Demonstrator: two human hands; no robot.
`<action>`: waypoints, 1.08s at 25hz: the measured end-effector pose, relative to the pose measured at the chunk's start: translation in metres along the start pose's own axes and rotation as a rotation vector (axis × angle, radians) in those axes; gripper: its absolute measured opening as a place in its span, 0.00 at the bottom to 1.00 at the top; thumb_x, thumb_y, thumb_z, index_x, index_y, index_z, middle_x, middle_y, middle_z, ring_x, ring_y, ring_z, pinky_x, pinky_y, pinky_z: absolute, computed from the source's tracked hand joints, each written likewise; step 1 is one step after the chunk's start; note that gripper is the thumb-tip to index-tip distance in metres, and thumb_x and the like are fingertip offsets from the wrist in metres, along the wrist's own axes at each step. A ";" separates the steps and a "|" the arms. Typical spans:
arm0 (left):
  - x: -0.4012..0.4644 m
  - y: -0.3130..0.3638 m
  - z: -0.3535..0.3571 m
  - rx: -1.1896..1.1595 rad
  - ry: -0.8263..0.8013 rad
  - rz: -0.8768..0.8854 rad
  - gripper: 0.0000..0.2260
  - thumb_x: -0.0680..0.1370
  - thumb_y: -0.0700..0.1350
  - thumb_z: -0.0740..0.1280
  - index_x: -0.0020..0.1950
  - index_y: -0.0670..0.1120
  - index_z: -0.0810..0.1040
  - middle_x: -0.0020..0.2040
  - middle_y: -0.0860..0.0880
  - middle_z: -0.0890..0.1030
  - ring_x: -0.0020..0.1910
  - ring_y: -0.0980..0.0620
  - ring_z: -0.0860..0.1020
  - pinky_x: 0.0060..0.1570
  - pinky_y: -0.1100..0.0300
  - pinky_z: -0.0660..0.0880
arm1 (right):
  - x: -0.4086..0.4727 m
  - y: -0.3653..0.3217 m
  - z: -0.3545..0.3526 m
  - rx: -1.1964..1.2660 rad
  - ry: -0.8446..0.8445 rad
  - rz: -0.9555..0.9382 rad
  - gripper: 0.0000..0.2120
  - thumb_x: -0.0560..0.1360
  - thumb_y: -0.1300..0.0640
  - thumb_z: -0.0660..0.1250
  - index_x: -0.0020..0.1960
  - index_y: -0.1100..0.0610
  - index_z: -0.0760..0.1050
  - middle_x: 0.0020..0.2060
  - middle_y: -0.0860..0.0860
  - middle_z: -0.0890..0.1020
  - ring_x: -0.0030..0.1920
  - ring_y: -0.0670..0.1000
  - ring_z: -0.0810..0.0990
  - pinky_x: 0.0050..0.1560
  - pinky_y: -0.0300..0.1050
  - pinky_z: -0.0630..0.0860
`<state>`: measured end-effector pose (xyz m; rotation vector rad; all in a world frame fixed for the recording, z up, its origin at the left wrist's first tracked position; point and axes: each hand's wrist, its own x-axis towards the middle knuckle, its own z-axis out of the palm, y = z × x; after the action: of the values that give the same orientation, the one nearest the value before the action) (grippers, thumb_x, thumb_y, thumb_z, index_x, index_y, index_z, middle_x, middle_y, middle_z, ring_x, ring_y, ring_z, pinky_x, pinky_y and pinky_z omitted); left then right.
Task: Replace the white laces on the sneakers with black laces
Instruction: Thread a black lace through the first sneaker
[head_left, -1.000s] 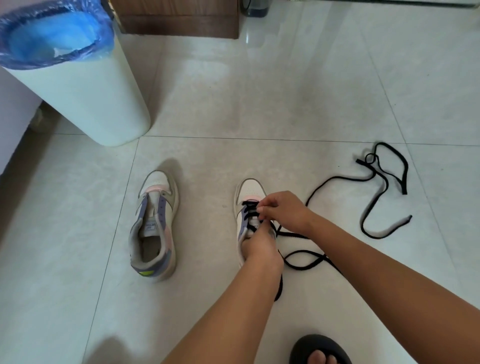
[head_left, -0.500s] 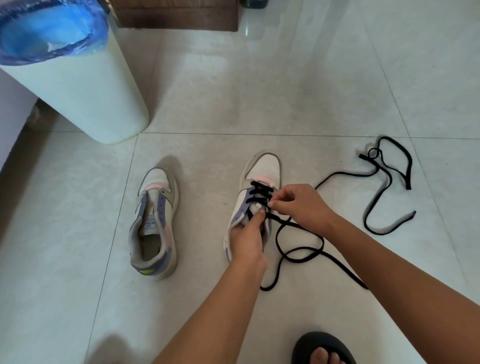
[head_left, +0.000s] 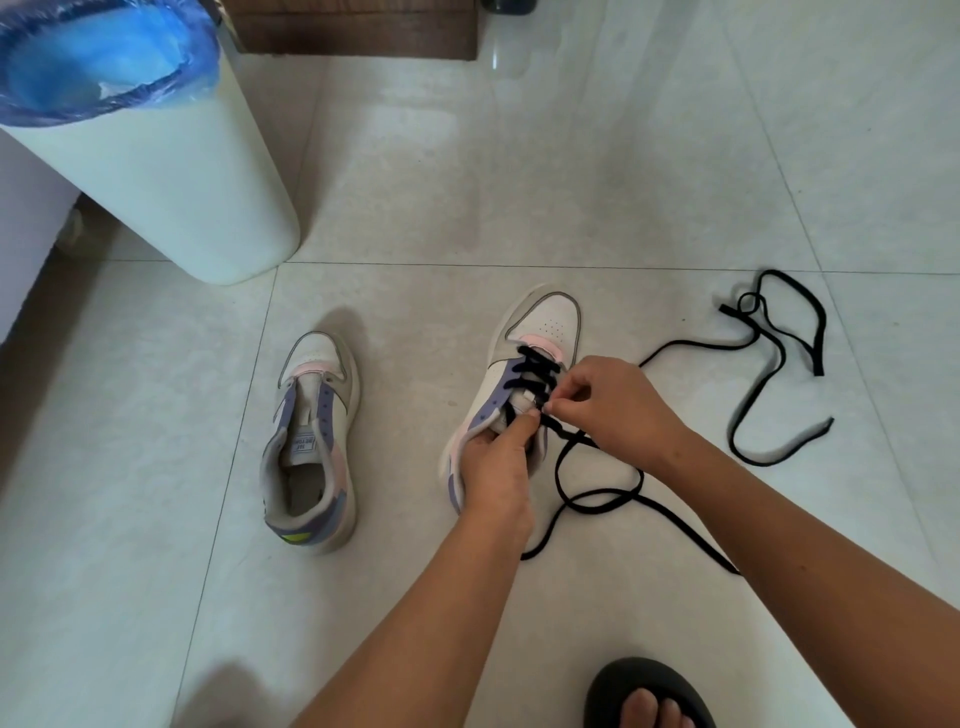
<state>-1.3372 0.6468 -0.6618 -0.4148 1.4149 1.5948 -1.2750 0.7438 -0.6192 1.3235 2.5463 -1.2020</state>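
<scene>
The right-hand sneaker (head_left: 524, 374) stands on the tiled floor (head_left: 571, 182) near the middle of the view, toe pointing away, with a black lace (head_left: 532, 371) already crossed through its forward eyelets. The left hand (head_left: 496, 467) grips the shoe's collar and side from behind, thumb lying up along the tongue, fingers curled round the upper. The right hand (head_left: 610, 402) pinches the black lace between thumb and fingertips just beside the eyelet row, touching the tip of the left thumb. From that pinch the lace's free ends trail down and to the right across the floor in a loose loop, one end passing under the right forearm. The second sneaker (head_left: 311, 441) sits apart to the left, upright, open and unlaced, its tongue label showing. A second black lace (head_left: 769, 364) lies in loose curls on the floor further right, well apart from both shoes. A pale round bin (head_left: 171, 182) with a blue liner stands at upper left, a dark wooden base (head_left: 358, 31) behind it. At the bottom edge a foot in a black slipper (head_left: 649, 693) shows.
</scene>
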 end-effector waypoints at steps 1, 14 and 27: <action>0.000 0.001 0.000 0.006 -0.005 0.011 0.07 0.74 0.35 0.69 0.50 0.43 0.81 0.48 0.44 0.84 0.48 0.50 0.82 0.44 0.64 0.79 | -0.001 0.000 0.002 -0.006 0.026 -0.013 0.03 0.73 0.59 0.69 0.42 0.58 0.80 0.36 0.43 0.76 0.37 0.41 0.74 0.35 0.26 0.68; -0.021 0.012 0.019 -0.010 -0.112 -0.071 0.04 0.76 0.40 0.68 0.43 0.48 0.77 0.41 0.44 0.83 0.44 0.47 0.81 0.47 0.53 0.76 | -0.013 -0.005 0.027 0.117 0.527 -0.091 0.04 0.74 0.60 0.68 0.41 0.58 0.78 0.40 0.43 0.73 0.46 0.44 0.70 0.49 0.33 0.66; -0.018 0.032 0.016 -0.103 -0.099 -0.054 0.04 0.78 0.43 0.64 0.46 0.47 0.79 0.50 0.42 0.83 0.53 0.45 0.81 0.60 0.47 0.75 | -0.029 -0.019 -0.005 0.222 0.315 0.027 0.04 0.73 0.57 0.69 0.40 0.55 0.80 0.39 0.46 0.80 0.41 0.41 0.77 0.39 0.26 0.70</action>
<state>-1.3489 0.6577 -0.6247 -0.4254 1.2416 1.6259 -1.2683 0.7214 -0.5939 1.7145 2.6458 -1.4074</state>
